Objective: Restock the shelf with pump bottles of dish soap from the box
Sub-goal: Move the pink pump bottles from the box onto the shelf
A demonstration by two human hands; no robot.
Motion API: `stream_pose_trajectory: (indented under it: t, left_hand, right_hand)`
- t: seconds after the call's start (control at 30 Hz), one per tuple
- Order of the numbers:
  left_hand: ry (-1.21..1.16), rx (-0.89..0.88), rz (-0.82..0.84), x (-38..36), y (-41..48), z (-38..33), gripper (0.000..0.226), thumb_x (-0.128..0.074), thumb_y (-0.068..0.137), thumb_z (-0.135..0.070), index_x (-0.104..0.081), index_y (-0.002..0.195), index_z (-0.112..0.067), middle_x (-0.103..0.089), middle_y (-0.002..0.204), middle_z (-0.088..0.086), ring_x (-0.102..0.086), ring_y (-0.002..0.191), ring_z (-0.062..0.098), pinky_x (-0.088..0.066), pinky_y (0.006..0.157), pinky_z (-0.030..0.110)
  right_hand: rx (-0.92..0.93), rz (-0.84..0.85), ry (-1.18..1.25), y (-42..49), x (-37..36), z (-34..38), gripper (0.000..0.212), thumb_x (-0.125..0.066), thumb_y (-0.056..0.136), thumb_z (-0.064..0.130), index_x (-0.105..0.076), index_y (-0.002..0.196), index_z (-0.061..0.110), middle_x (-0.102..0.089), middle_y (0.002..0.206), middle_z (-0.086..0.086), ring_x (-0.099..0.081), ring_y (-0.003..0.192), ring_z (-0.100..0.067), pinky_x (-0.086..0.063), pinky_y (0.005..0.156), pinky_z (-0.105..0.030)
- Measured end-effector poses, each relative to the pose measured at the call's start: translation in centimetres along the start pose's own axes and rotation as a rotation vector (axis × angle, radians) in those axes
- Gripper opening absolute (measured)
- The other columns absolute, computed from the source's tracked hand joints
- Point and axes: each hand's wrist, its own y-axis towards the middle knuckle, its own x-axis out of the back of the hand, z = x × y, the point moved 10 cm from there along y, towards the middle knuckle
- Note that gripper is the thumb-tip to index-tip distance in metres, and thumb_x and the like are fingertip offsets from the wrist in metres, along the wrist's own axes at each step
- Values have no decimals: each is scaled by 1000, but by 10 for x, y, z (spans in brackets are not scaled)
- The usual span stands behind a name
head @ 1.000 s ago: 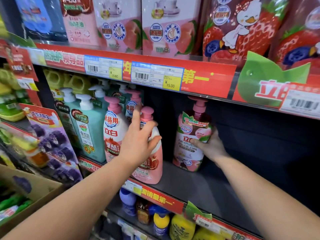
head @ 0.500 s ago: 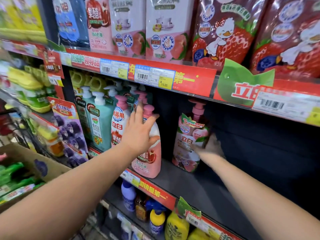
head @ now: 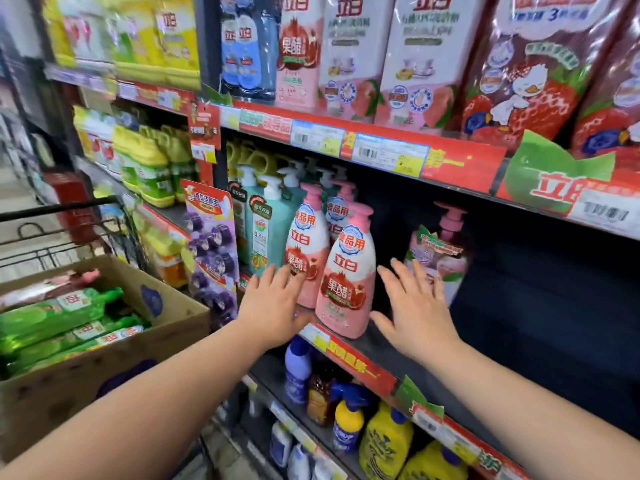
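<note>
Pink pump bottle (head: pixel 346 271) upright (pump topmost); left hand (head: pixel 273 306), right hand (head: pixel 415 310) splayed, empty.

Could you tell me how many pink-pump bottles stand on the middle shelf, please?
4: front bottle at the shelf edge; left bottle behind it; rear bottle, partly hidden; right bottle, standing apart. Others may be hidden.

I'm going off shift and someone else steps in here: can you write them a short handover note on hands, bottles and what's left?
Left hand: open, holding nothing, by the pink pump bottles.
Right hand: open, holding nothing, right of the front one.
Done: pink bottles stand upright at the shelf front; a tagged bottle stands further right.
Left: the box at left holds more packs; the dark shelf stretch at right likely needs filling.
</note>
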Motion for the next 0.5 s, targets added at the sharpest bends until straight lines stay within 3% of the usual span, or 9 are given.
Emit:
stream_pose_trajectory:
  t: [0.17,0.5]
  left_hand:
    - [82,74,65,14,-69,75,78,-45,82,-64,-23,144,-21,-25,152,8,-22,138,31,-20,110,47]
    - [111,496,188,61,-284,306,82,-48,83,-63,-17,146,-21,-20,155,8,-15,143,32,-15,115,51]
  right_hand:
    - [132,91,47,2,-13,112,77,-46,88,54,-10,150,26,-7,160,2,-1,147,-26,-4,116,-53]
    - [442,201,178,-45,-26,403,78,-47,88,56,-11,150,27,-8,160,2,-3,148,-27,-7,115,-55]
